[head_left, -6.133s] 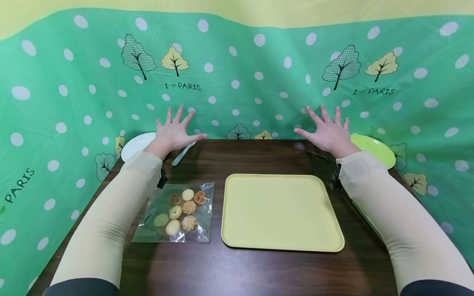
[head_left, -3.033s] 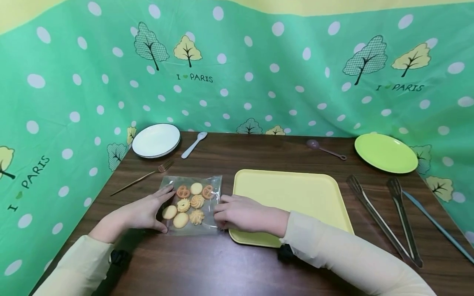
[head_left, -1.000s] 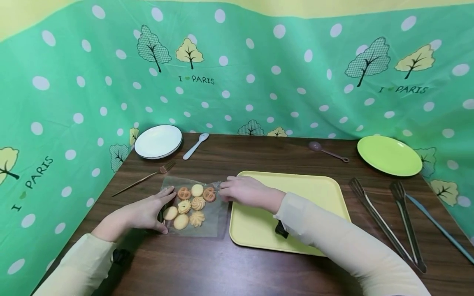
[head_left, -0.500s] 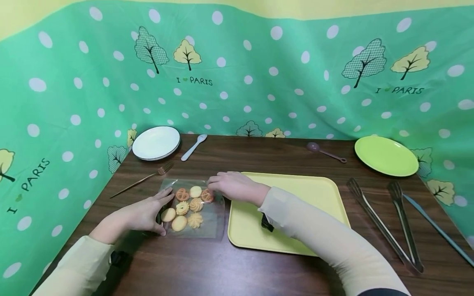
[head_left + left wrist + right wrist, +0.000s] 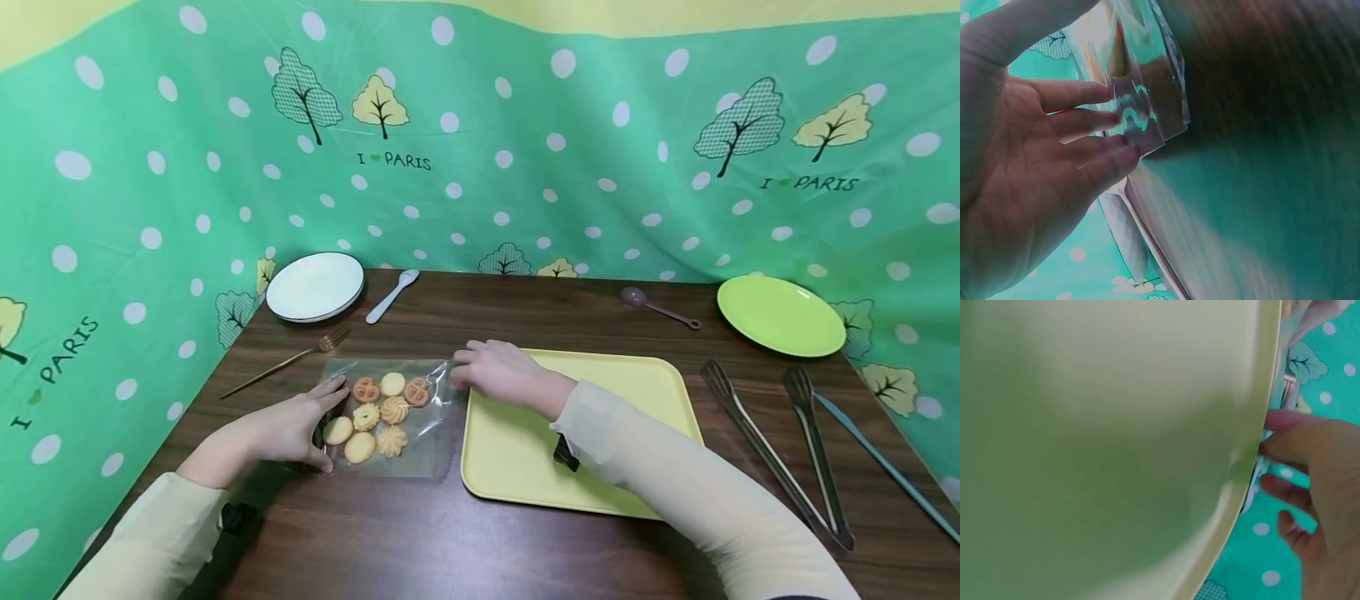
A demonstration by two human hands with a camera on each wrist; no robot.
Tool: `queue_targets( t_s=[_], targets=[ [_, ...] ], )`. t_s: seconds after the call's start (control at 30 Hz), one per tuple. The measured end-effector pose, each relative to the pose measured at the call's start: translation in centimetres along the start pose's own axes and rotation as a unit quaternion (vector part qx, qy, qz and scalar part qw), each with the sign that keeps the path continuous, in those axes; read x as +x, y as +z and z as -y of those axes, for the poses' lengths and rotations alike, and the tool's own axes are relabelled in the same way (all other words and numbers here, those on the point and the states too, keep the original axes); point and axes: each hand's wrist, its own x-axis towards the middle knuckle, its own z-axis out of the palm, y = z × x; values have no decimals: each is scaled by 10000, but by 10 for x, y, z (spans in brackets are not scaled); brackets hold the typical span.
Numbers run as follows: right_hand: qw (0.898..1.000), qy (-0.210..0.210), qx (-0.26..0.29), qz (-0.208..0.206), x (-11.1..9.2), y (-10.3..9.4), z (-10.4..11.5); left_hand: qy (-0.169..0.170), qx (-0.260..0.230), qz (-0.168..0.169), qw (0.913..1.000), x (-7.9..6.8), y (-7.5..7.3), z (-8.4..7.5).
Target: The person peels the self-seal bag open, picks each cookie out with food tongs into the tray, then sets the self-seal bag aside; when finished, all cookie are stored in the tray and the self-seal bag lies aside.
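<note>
A clear plastic bag (image 5: 416, 462) of several cookies and pretzels (image 5: 367, 389) lies flat on the table, left of a yellow tray (image 5: 510, 475). My left hand (image 5: 288, 427) rests at the bag's left edge with thumb and fingers spread; in the left wrist view its fairly straight fingers touch the film. At the bag's upper right corner, my right hand (image 5: 498, 373) pinches the film between thumb and forefinger, above the tray's left rim. In the right wrist view the tray rim partly hides these fingertips (image 5: 1272, 444).
A white plate (image 5: 315, 287), a pale spoon (image 5: 392, 297) and a copper-coloured fork (image 5: 288, 360) lie at the back left. Toward the right are a purple spoon (image 5: 660, 308), a green plate (image 5: 780, 315), metal tongs (image 5: 768, 446) and a blue stick-like utensil (image 5: 885, 462).
Both hands were spread in the air at first, then came down to the bag. The right hand moved up its right side, went left over the pretzel, and is now back right with the film.
</note>
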Motion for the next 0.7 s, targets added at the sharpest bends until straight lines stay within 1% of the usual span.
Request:
queue_targets(
  t_s=[0.1,0.17,0.2,0.27,0.37,0.43,0.53,0.6,0.7],
  targets=[
    [9999,65,-63,115,-4,-2,5,41,8,6,10000,2,-2,2],
    [9998,-6,86,179,-7,-5,12,48,-10,-7,10000,3,-2,4],
    [9996,-62,183,227,-8,-6,17,71,-1,-22,10000,4,-3,5],
    [9980,-322,457,304,-11,-9,27,62,-11,-42,10000,6,-2,7],
    [9936,-612,736,607,-17,-10,40,50,-6,-94,9999,8,-3,11],
    [9927,-742,666,680,-20,-10,44,32,-30,-116,9999,8,-4,13],
    [9932,-759,517,716,-25,-10,48,100,-20,-141,9998,8,-5,16],
    [9927,-811,542,703,-28,-10,50,148,-64,-124,9998,7,-7,19],
    [9911,-801,666,831,-32,-12,52,298,-174,-204,9992,8,-10,24]
  ],
)
